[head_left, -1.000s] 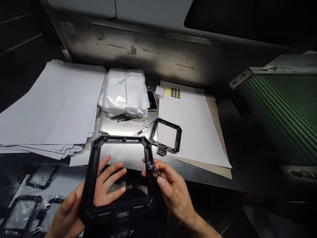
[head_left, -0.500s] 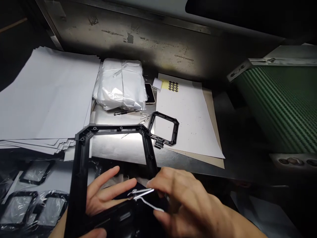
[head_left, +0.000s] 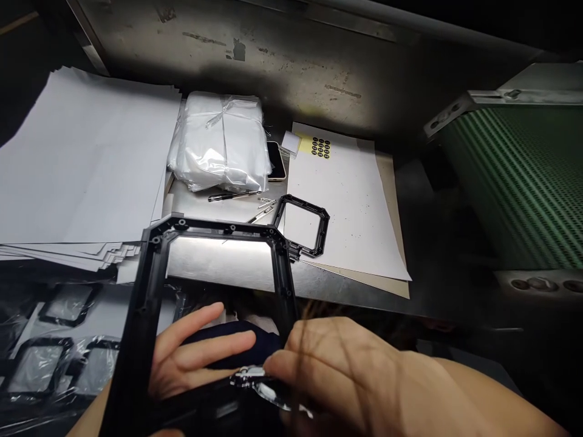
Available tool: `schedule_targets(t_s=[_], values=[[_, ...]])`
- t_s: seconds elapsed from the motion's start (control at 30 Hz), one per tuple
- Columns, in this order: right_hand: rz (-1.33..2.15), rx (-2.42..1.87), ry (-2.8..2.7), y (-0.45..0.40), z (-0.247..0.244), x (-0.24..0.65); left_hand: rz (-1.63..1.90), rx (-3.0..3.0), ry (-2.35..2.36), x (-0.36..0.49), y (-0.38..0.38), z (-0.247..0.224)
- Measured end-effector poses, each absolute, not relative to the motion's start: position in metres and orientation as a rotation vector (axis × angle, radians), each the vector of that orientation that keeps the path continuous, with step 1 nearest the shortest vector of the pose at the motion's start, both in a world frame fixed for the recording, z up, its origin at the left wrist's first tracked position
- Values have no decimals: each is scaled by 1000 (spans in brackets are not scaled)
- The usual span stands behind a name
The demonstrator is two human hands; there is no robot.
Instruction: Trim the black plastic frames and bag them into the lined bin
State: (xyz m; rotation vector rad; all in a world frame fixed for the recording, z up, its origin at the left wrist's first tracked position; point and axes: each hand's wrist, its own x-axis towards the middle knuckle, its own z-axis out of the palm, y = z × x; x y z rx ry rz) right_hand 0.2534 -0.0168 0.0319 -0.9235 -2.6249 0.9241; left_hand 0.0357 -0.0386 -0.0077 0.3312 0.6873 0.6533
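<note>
A large black plastic frame (head_left: 150, 291) with chamfered corners and small screw bosses tilts up in front of me. My left hand (head_left: 191, 355) grips its lower bar, the thumb at the bottom picture edge and two fingers stretched out, seen through the opening. In my right hand (head_left: 337, 364) are shiny metal nail clippers (head_left: 246, 376). Their head lies against the frame's lower bar; whether they bite on anything I cannot make out. The right fingers are partly hidden behind blurred dark strands. Beyond, a smaller black frame (head_left: 324, 233) rests partly on white paper.
Stacked white sheets (head_left: 91, 158) lie left, beside a bundle of clear plastic bags (head_left: 223, 142). A pen (head_left: 232, 196), a phone (head_left: 277, 162) and a sticker sheet (head_left: 314, 145) lie farther back. Bagged black frames (head_left: 68, 303) are at lower left. A green conveyor belt (head_left: 523, 194) stands right.
The clippers' head has come down a little and left onto the lower bar, and the right hand has closed in lower. The large frame has shifted slightly right. My view has tipped down slightly.
</note>
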Motion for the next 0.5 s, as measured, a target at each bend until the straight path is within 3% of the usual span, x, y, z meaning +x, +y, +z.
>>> schedule_targets(t_s=[0.17, 0.33, 0.5], values=[[942, -827, -2673, -10, 34, 252, 569, 91, 676, 34, -31, -6], [1218, -841, -2711, -6, 37, 252, 536, -63, 649, 34, -24, -3], [1330, -711, -2326, -8, 26, 258, 554, 26, 664, 33, -26, -5]])
